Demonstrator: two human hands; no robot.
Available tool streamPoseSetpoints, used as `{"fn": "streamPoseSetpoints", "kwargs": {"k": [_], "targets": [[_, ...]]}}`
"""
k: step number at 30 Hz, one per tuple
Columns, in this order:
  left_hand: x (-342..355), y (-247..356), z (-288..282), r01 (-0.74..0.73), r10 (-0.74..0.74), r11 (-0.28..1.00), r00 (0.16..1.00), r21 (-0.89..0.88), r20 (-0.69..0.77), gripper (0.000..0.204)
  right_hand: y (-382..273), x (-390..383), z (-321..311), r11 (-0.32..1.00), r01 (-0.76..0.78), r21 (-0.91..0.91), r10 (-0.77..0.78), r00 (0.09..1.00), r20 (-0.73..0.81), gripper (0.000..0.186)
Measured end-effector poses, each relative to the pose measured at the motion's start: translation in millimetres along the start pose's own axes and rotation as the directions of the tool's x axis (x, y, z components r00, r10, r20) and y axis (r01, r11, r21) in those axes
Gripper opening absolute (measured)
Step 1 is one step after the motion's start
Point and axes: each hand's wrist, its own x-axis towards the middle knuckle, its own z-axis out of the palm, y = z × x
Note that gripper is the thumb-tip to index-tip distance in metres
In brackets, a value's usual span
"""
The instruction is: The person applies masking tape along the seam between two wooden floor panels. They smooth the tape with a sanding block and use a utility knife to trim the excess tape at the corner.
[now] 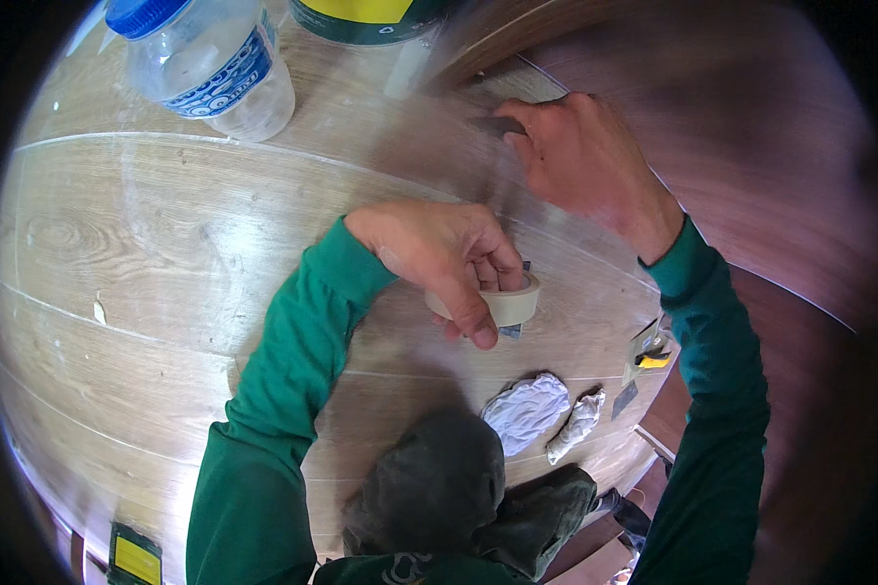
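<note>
My left hand is closed round a roll of cream masking tape, the thumb outside the ring and some fingers inside it. It hangs above the wood-grain floor. Farther out and to the right, my right hand grips a small dark tool whose end points left. Its exact kind is too blurred to make out. That hand is close to a reddish-brown wood panel. Green sleeves cover both forearms.
A clear plastic bottle with a blue cap stands far left, beside a dark green and yellow container. White cloths and a yellow-handled tool lie at near right. A black-and-yellow object is at near left.
</note>
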Motion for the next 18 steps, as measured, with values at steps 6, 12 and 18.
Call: {"fn": "streamPoseSetpoints", "kwargs": {"k": [6, 12, 18], "targets": [[-3, -2, 3, -0.075, 0.074, 0.997, 0.997, -0.032, -0.03, 0.028, -22, 17, 0, 0.992, 0.098, 0.084, -0.083, 0.983, -0.165, 0.025], [-4, -1, 4, -0.096, 0.096, 0.995, 0.994, 0.0, -0.045, 0.028, -29, 33, 9, 0.994, 0.098, -0.043, -0.102, 0.987, -0.125, 0.02], [-3, 5, 3, -0.009, 0.009, 0.999, 1.0, -0.031, -0.006, 0.04, -12, 10, -8, 0.992, 0.124, -0.034, -0.125, 0.991, -0.053, 0.02]]}}
